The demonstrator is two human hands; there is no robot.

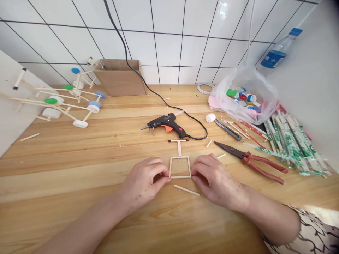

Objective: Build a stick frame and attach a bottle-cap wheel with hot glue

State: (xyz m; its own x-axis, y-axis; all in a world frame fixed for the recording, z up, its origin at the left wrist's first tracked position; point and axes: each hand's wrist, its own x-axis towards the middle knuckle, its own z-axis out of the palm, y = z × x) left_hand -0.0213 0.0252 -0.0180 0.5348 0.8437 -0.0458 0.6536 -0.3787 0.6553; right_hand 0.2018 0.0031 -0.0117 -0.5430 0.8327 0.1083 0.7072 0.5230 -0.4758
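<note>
A small frame of thin wooden sticks [180,165] lies flat on the wooden table [79,148], a square with a T-shaped stem pointing away from me. My left hand [144,181] pinches its lower left corner with curled fingers. My right hand [214,178] pinches the lower right corner the same way. A loose stick [186,190] lies just in front of the frame, between my hands. A black glue gun [165,124] with an orange trigger rests beyond the frame, its cord running up the tiled wall.
Red-handled pliers [251,160] and scissors [227,128] lie to the right, beside packs of chopsticks [291,141] and a plastic bag of bottle caps [243,95]. A cardboard box [119,77] and stick vehicles with cap wheels [66,102] sit at the back left. A water bottle [278,53] leans far right.
</note>
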